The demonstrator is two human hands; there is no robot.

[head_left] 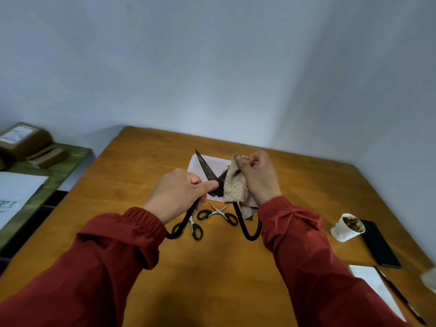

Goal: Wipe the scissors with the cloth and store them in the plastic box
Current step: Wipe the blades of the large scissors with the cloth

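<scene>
Head view: left grip (179, 192) clenched round big black scissors (204, 167) near pivot, blades spread, held above desk (141, 156), in front of white plastic box (218, 162). Right grip (257, 178) pinching beige cloth (236, 187), cloth draped over one blade. Wiping step, by the look. Next move: draw cloth along edge toward tip, fingers clear; then close blades, lay in box.

Pale blue-grey walls (212, 67); wooden table (212, 267); green side shelf (59, 161) left.
</scene>
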